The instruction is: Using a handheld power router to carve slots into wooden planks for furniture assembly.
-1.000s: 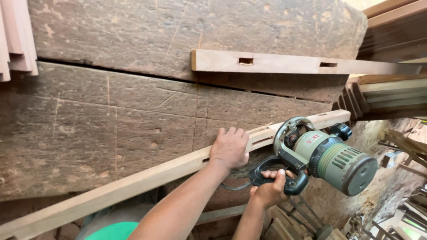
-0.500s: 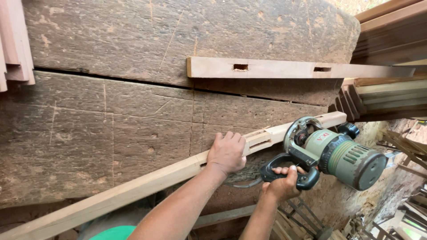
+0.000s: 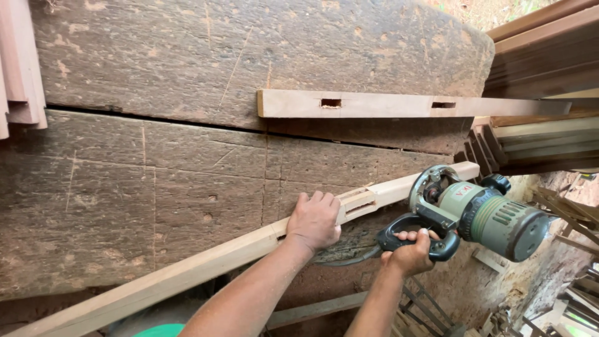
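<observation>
The wooden rail (image 3: 206, 265), pale and smooth-planed, lies slantwise across the desk (image 3: 156, 187) of rough, scratched, dark slabs, running from 7 o'clock up to 3 o'clock, with a notch cut near its upper end. The left hand (image 3: 314, 219) presses flat on it, fingers spread. At 4 o'clock the right hand (image 3: 409, 253) has its grip clamped round the black handle of a green, ribbed power saw (image 3: 480, 212); its blade is hidden behind the guard. A second rail (image 3: 399, 104) with two square mortises lies at 1 o'clock.
</observation>
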